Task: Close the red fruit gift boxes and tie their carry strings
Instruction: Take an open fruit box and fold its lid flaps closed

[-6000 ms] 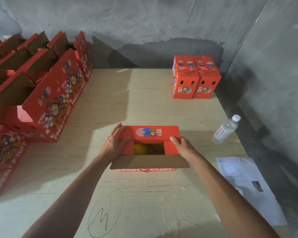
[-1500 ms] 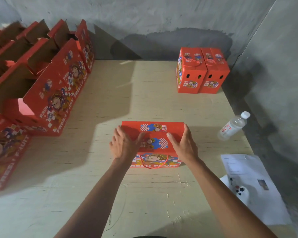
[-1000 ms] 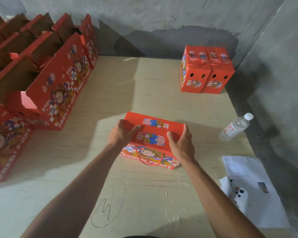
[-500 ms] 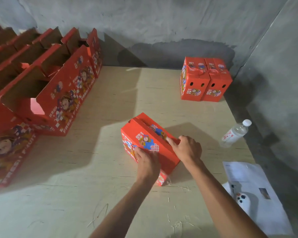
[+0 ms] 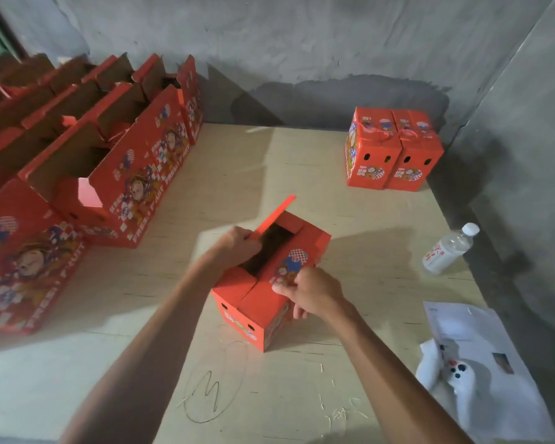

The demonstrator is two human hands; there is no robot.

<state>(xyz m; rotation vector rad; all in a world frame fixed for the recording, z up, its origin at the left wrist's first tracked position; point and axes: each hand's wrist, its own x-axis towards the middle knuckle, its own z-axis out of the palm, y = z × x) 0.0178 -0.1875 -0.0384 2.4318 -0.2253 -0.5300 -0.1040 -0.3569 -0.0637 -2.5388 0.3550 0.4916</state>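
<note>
The left hand point(image 5: 237, 245) curls its fingers over the upright red flap point(image 5: 275, 216) at the far left edge of a red printed cardboard fruit gift box point(image 5: 271, 280), gripping that flap where it stands tilted above the dark slot in the box top. The right hand point(image 5: 311, 293) rests at the box's near right top edge, its thumb and fingers pinched against the printed top panel, with the lower fingers hanging down the box's side; whether a string lies between them cannot be made out. The box stands at an angle in the middle of the pale wooden worktop point(image 5: 302, 395), its top only partly shut, one corner pointing toward the person. On the worktop just in front of it is a pencilled oval with a scribble inside point(image 5: 213, 384). At the far right, near the grey concrete wall point(image 5: 302, 43), two closed red gift boxes with tied red carry strings point(image 5: 393, 149) stand touching side by side. Along the left stand rows of open red cardboard boxes with raised flaps point(image 5: 103, 149). A clear plastic water bottle with a white cap point(image 5: 449, 249) lies on its side near the right edge, and nearer the person a white printed sheet of paper point(image 5: 481, 347) carries a small white object with dark dots point(image 5: 455, 374).
</note>
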